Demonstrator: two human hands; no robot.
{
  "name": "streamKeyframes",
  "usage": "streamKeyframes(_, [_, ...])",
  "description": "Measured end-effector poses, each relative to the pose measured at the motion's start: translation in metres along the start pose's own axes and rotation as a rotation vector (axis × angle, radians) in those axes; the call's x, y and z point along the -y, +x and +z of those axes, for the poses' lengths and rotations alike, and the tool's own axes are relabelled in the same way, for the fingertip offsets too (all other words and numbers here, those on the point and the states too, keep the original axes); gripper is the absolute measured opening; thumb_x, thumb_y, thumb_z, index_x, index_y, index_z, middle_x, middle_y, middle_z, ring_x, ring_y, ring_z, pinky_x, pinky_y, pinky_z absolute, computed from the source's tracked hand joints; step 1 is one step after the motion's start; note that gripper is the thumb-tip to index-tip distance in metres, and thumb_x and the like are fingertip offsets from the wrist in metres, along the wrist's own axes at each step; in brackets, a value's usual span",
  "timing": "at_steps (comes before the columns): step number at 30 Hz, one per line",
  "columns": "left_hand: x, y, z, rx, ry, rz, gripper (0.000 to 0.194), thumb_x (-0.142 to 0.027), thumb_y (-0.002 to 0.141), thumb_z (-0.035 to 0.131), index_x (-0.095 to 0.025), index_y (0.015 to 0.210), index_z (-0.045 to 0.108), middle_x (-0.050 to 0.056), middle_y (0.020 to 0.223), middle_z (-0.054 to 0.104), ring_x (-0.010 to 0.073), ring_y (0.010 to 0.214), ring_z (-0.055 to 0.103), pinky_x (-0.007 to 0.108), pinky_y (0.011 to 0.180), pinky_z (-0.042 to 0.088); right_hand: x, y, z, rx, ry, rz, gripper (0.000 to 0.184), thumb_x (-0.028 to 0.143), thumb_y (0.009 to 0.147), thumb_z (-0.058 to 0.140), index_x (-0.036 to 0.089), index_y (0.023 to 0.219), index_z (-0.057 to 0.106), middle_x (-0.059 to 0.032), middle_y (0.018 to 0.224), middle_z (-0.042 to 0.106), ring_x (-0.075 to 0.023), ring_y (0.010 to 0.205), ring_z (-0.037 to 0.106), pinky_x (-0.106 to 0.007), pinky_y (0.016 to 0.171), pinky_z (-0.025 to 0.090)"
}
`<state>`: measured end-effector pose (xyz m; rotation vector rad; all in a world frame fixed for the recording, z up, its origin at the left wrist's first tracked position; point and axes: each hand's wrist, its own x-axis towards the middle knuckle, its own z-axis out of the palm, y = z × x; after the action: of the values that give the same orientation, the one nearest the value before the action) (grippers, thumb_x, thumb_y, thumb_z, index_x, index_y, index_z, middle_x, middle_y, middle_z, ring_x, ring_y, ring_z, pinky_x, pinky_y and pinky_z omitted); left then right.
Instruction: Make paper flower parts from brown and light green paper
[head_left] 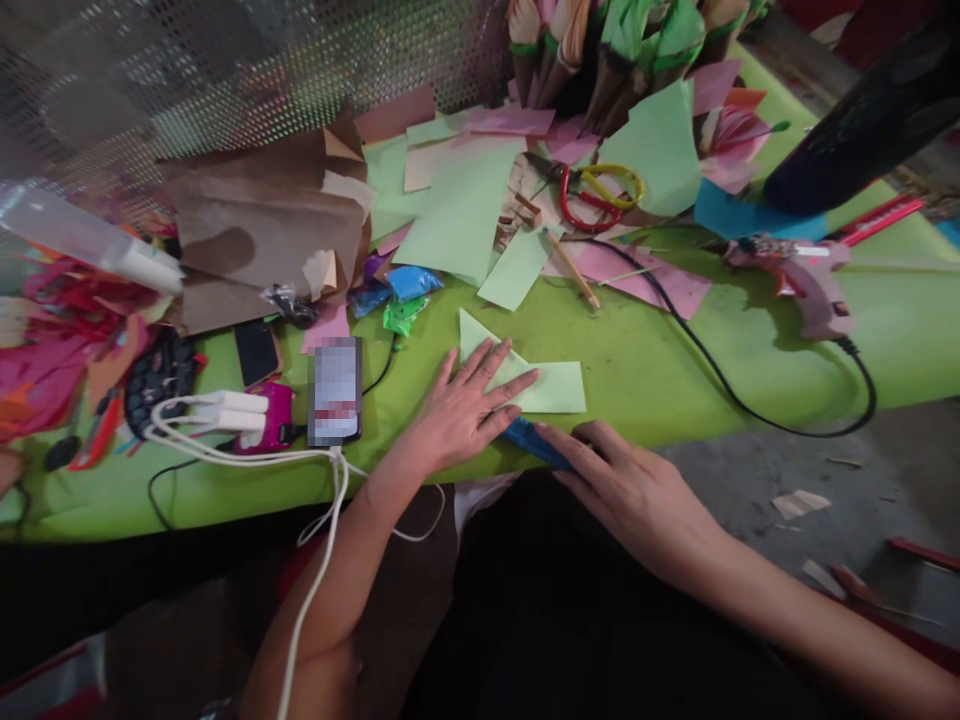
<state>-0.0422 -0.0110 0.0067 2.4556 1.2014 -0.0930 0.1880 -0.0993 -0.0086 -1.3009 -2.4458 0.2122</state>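
Here — paper [556, 387] | pale green | left end pointed — right squared

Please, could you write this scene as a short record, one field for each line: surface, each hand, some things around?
Surface: green-covered table
Left hand: fingers spread, resting on pale green paper
Right hand: fingers on a blue object; exact grip unclear
To the right: pink glue gun with a black cord
To the left: pink adapter with white plugs
Far side: brown paper sheets
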Motion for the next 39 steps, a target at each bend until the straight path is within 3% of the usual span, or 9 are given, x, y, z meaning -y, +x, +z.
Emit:
streamKeyframes(7, [0.0,0.001,-0.006,0.068,-0.042,-0.01,0.061,-0.065,0.1,0.019,-0.044,0.157,0.025,-0.004,0.171,0.004,0.027,0.158,0.003,0.059,0.125,-0.001,0.013,0.014,0.005,0.04,-0.033,-0.022,0.04,0.027,0.104,0.039,0.016,0.139,0.054,-0.0081,0.092,0.065,-0.0155,0.055,0.059,-0.028,0.048,0.046])
streamKeyframes(13, [-0.001,0.0,-0.014,0.095,-0.083,-0.024,0.059,-0.061,0.102,0.022,-0.041,0.157,0.028,-0.003,0.171,0.01,0.025,0.158,0.007,0.057,0.125,0.003,0.015,0.017,0.007,0.126,0.11,-0.118,0.037,0.027,0.101,0.046,0.019,0.136,0.057,-0.0071,0.092,0.064,-0.0148,0.058,0.06,-0.027,0.054,0.05])
streamKeyframes(18, [0.005,0.004,-0.028,-0.071,-0.145,-0.026,0.051,-0.04,0.106,0.028,-0.037,0.157,0.03,-0.002,0.162,0.039,0.019,0.151,0.032,0.046,0.123,0.025,-0.019,0.004,-0.033,0.217,0.429,0.001,0.038,0.03,0.103,0.045,0.029,0.139,0.057,-0.0074,0.108,0.067,-0.0164,0.079,0.07,-0.026,0.068,0.057])
streamKeyframes(22, [0.012,0.011,-0.034,-0.137,-0.043,-0.069,0.051,-0.021,0.101,0.039,-0.031,0.151,0.043,0.0,0.16,0.043,0.0203,0.152,0.03,0.049,0.124,0.022,-0.057,0.002,-0.067,0.115,0.429,0.15,0.039,0.04,0.102,0.046,0.031,0.138,0.058,-0.009,0.114,0.067,-0.0224,0.094,0.07,-0.032,0.077,0.058])
streamKeyframes(25, [0.016,0.017,-0.036,-0.095,0.014,-0.097,0.054,-0.017,0.096,0.048,-0.03,0.148,0.048,0.004,0.16,0.044,0.0238,0.153,0.029,0.057,0.124,0.016,-0.079,0.022,-0.069,-0.08,0.238,0.288,0.041,0.044,0.101,0.044,0.028,0.136,0.059,-0.0108,0.115,0.066,-0.0264,0.099,0.068,-0.039,0.081,0.057])
streamKeyframes(27, [0.017,0.021,-0.037,-0.085,0.039,-0.098,0.054,-0.016,0.093,0.052,-0.029,0.145,0.05,0.006,0.155,0.05,0.026,0.151,0.032,0.061,0.123,0.013,-0.089,0.047,-0.059,-0.185,0.138,0.283,0.042,0.043,0.1,0.046,0.027,0.136,0.059,-0.0113,0.12,0.065,-0.0287,0.106,0.066,-0.042,0.087,0.056])
streamKeyframes(31, [0.014,0.026,-0.044,-0.125,0.123,-0.135,0.047,-0.018,0.087,0.063,-0.025,0.133,0.062,0.011,0.131,0.065,0.0307,0.133,0.052,0.064,0.121,0.016,-0.096,0.104,-0.03,-0.208,0.049,0.256,0.041,0.034,0.098,0.049,0.024,0.136,0.06,-0.0124,0.117,0.065,-0.028,0.103,0.067,-0.041,0.087,0.054])
streamKeyframes(36, [0.016,0.024,-0.054,-0.128,0.096,-0.22,0.014,-0.022,0.085,0.065,-0.019,0.096,0.073,0.011,0.102,0.071,0.0307,0.108,0.063,0.049,0.105,0.04,-0.086,0.147,-0.011,-0.08,0.026,0.28,0.04,0.029,0.098,0.048,0.019,0.135,0.063,-0.0161,0.116,0.067,-0.0291,0.106,0.065,-0.04,0.09,0.05])
streamKeyframes(39, [0.021,0.02,-0.062,-0.242,-0.083,-0.305,0.012,-0.028,0.087,0.061,-0.019,0.083,0.068,0.008,0.09,0.07,0.0259,0.09,0.064,0.035,0.082,0.046,-0.085,0.154,-0.015,-0.14,0.241,0.236,0.041,0.042,0.102,0.041,0.023,0.116,0.074,-0.0132,0.12,0.069,-0.0295,0.114,0.062,-0.044,0.098,0.046])
